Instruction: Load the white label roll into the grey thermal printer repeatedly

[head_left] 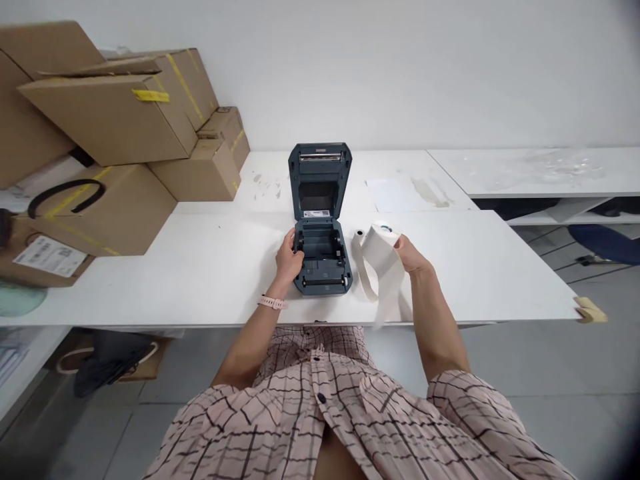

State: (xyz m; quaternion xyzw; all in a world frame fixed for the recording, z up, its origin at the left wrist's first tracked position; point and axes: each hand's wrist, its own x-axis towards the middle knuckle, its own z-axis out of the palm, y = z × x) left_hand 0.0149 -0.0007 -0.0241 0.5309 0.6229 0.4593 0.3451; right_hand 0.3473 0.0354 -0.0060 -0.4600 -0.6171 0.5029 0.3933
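A dark label printer [325, 270] stands on the white table with its lid [320, 180] raised and its roll bay bare. My left hand [289, 259] grips the printer's left side, the thumb hooked over the edge into the bay. To the right of the printer, my right hand [411, 255] is closed on a white label roll [381, 239], whose loose strip hangs down over the table's front edge. A smaller roll [359, 236] with a dark core stands between the printer and the label roll, with a strip curling from it.
Cardboard boxes [120, 120] with yellow tape are stacked on the table's left. A white paper sheet [387, 195] lies behind the rolls. Clear plastic [565, 163] rests on the shelf unit at the back right. Foam [591, 309] caps the table's right corner, near a blue stool [607, 241].
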